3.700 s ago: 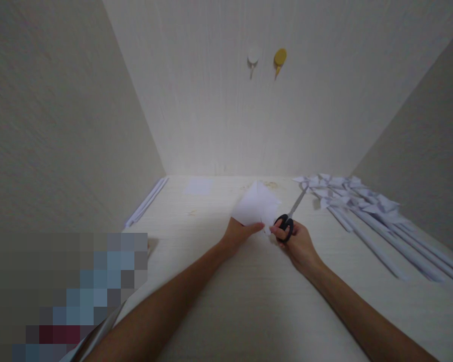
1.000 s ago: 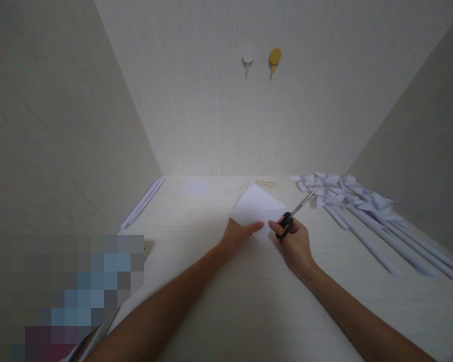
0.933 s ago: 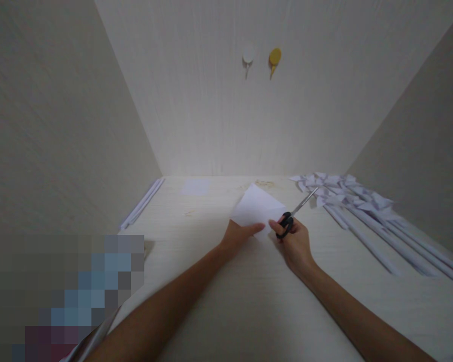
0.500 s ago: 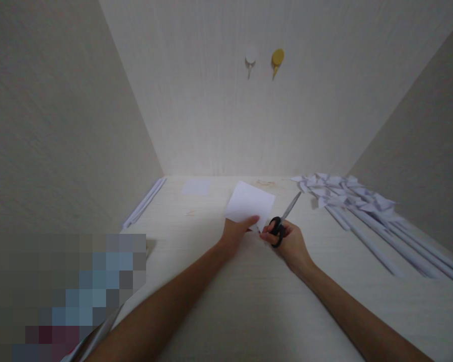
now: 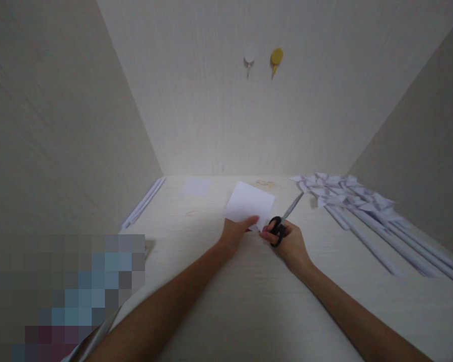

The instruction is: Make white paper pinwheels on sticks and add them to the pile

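Head-worn view, facing forward and down, close over table [image 5: 249, 301]

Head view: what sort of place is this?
Probably a paper-craft desk set in a pale wood-grain alcove: the left hand holds a white paper sheet, the right hand holds scissors, and finished paper pinwheels lie alongside.

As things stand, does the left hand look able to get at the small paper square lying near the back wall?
Probably yes. The left hand holds the white sheet, but the bare table between it and the paper square shows nothing in the way; it would need to let go or carry the sheet along.
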Demonstrator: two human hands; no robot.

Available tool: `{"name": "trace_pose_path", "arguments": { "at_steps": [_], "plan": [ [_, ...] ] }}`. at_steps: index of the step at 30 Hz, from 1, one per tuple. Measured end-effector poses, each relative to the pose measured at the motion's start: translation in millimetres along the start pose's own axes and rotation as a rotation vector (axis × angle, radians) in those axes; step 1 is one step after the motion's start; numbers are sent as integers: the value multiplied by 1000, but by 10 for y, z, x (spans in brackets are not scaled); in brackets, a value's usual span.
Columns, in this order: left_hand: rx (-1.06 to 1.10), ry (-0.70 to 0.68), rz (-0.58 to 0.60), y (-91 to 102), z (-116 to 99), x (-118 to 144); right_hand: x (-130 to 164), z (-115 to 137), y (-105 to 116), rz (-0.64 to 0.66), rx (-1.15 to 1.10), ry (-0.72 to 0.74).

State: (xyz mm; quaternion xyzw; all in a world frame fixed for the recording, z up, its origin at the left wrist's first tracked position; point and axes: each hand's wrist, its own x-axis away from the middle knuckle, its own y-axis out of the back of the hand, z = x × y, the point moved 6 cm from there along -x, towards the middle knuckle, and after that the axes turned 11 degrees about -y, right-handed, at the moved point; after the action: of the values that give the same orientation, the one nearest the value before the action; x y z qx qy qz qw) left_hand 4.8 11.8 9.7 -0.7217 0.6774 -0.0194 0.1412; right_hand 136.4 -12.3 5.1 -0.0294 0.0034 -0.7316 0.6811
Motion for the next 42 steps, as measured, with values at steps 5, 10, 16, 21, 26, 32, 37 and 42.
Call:
{"name": "trace_pose_path", "arguments": {
  "at_steps": [5,10,16,21,26,32,37,42],
  "plan": [
    [35,-30,42,-30,-38,10,-1,12,5,-10,-8,19],
    [52,-29,81,-47,-31,14,15,30,9,-17,-8,16],
    [19,-39,97,-42,-39,20,8,11,21,-34,11,10],
    [-2,-61,133,-53,-46,28,7,-7,34,-52,33,-2],
    [-33,-50,157,-56,-22,22,6,-16,37,-49,43,-6],
    [-5,-66,157,-69,-47,21,-8,-36,43,-57,21,-14],
    [-9,-67,162,-75,-55,26,3,-31,41,-57,25,-14],
    [-10,-85,163,-69,-74,30,8,-10,34,-50,42,-14]
  ]
}}
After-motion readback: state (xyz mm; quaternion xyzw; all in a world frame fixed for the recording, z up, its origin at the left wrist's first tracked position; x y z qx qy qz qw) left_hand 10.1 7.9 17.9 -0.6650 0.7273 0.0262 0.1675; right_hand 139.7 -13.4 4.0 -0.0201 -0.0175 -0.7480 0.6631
